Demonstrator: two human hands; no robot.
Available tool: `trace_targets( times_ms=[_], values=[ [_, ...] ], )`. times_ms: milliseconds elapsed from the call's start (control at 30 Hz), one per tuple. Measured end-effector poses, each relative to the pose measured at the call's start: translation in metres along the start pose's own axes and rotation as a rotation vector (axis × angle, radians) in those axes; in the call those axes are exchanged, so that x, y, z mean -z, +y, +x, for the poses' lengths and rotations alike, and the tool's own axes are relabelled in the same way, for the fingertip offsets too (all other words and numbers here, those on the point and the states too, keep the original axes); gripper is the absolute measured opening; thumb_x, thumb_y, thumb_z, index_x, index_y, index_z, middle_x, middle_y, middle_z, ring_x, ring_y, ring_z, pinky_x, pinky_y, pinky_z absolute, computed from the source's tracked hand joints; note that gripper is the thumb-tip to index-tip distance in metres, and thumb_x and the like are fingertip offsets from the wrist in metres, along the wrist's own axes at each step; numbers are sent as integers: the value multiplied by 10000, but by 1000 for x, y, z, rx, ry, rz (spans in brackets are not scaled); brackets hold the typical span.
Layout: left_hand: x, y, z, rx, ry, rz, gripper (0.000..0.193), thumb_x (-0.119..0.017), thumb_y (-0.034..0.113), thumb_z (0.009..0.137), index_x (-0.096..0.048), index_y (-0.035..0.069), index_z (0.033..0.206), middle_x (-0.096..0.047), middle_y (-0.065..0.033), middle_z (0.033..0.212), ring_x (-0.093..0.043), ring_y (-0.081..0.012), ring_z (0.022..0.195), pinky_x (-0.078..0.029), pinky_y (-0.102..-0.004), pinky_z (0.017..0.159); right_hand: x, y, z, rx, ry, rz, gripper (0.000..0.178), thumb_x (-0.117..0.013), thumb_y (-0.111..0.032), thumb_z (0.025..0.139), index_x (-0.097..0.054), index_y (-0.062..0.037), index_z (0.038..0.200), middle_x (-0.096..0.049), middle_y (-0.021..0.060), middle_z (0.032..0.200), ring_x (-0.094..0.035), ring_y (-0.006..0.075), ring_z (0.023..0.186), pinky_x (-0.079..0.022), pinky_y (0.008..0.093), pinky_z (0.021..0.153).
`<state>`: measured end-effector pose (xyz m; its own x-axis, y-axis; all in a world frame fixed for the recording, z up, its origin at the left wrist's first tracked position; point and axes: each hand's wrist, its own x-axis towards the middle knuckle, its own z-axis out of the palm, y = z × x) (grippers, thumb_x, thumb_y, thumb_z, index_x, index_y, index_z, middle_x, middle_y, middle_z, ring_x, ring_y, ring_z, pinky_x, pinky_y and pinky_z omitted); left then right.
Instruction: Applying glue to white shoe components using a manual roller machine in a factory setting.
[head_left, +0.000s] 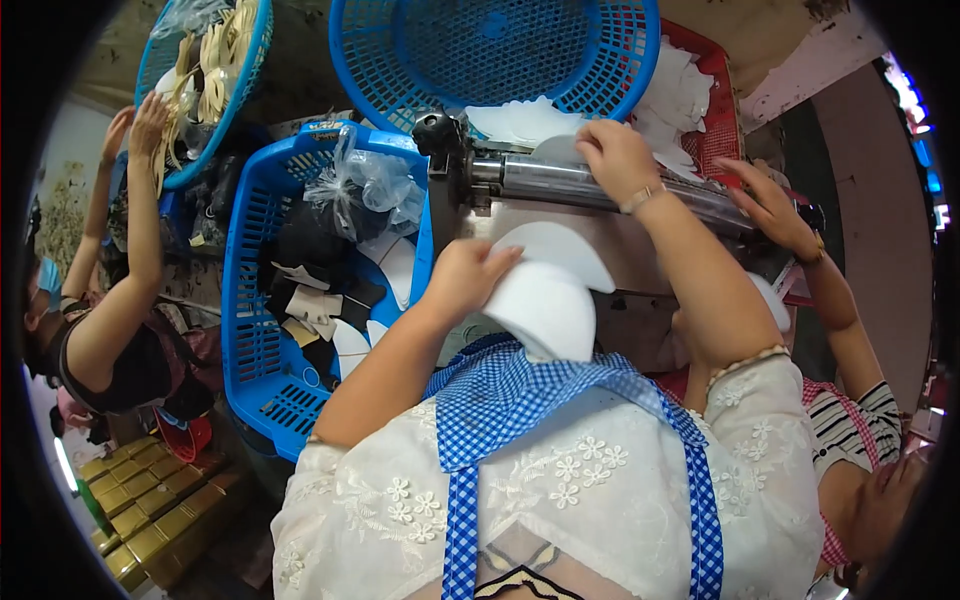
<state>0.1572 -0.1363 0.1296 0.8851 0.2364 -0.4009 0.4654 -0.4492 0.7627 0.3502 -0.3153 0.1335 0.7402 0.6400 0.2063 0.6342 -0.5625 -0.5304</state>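
My left hand [468, 278] is closed on white curved pieces [545, 312] in front of the blue checked apron. They look thin and smooth, and some overlap. Farther off, my right hand [618, 160] reaches over the metal roller [560, 178] of a machine. Its fingers are bent together at the edge of a pale curved piece [560, 150] lying along the roller's far side. Just beyond the roller lies a heap of white cut pieces [525, 120].
A blue basket [245, 290] at left holds scraps and plastic bags. A round blue basket [640, 70] and a red basket [722, 110] with white pieces stand beyond the roller. A co-worker's hand [772, 208] is at the roller's right end. Another person's hands [148, 125] reach a basket far left.
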Motion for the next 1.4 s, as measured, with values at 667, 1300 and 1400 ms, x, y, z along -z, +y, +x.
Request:
trace_targets(
  times_ms=[667, 1300, 1400],
  values=[
    [9, -4, -33, 34, -59, -198, 370, -636, 313, 852, -622, -31, 716, -574, -100, 577, -494, -134, 500, -395, -315, 463, 21, -47, -60, 119, 358, -19, 94, -654, -114, 780, -588, -46, 783, -582, 97, 738, -577, 258, 667, -468, 346, 601],
    [34, -28, -118, 76, 189, -324, 280, -626, 256, 886, -619, 6, 761, -560, 2, 608, -451, -49, 547, -363, -217, 488, 0, -185, 96, 118, -382, -473, 648, -466, -582, 851, -682, 15, 722, -644, 204, 740, -642, 327, 736, -517, 410, 688],
    [28, -37, -117, -1, 190, -302, 276, -628, 256, 885, -620, 9, 762, -570, -2, 622, -461, -49, 558, -371, -216, 497, 8, -192, 98, 153, -491, -491, 398, -631, -399, 798, -686, -5, 799, -635, 193, 804, -627, 321, 798, -509, 399, 721]
  ],
)
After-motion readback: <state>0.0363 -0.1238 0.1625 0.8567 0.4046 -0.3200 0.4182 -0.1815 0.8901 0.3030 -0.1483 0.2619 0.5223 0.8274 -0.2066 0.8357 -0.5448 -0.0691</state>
